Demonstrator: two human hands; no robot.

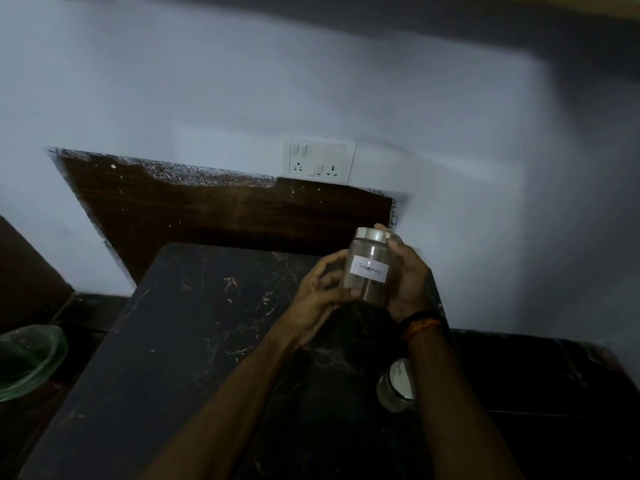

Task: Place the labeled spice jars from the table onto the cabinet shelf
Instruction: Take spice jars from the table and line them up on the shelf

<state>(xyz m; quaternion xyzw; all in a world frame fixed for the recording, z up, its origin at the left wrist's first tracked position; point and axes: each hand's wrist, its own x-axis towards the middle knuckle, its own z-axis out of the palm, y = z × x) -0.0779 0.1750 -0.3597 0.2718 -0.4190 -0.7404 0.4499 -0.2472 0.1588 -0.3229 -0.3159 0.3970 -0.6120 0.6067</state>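
Held jar: a clear glass spice jar [367,268] with a silver metal lid and a white paper label handwritten "Cinnamon", which I hold upright in the air above the far right part of the dark marble-patterned surface [194,327].
Right hand: my right hand [408,275] is wrapped around the jar's right side, fingertips up by the lid, gripping it.
Left hand: my left hand [320,292] supports the jar from the left and below, thumb pressed on the lower front of the glass, fingers curled behind.
Wrist: a black and orange thread band [420,323] sits on my right wrist.
Second jar: another clear glass jar with a pale lid [396,386] stands on the surface, nearer to me than the held jar and partly hidden behind my right forearm; its label cannot be seen.
Wall: a white switch and socket plate [320,161] is on the pale wall beyond the held jar, above a dark brown wooden panel [221,209].
Left edge: a translucent green plastic bowl [29,358] sits well left of the surface, lower down.
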